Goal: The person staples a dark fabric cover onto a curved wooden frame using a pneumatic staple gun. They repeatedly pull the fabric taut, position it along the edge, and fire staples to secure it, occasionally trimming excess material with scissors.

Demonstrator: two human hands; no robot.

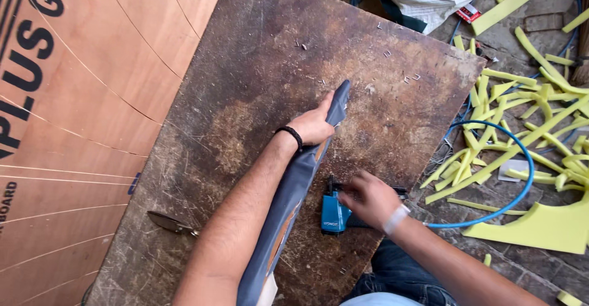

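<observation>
Grey-covered strip under left-hand fingers

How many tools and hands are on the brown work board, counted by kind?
Hands: 2, the left hand on the long grey fabric-covered strip, the right hand on the blue air stapler
Blue air staplers: 1
Grey fabric-covered strips: 1
Scissors: 1
Total: 5

this was an upholstery workshop: a scarred, stained work board strewn with loose staples filled the centre, yellow foam offcuts littered the brick floor at right, plywood sheets lay at left
</observation>
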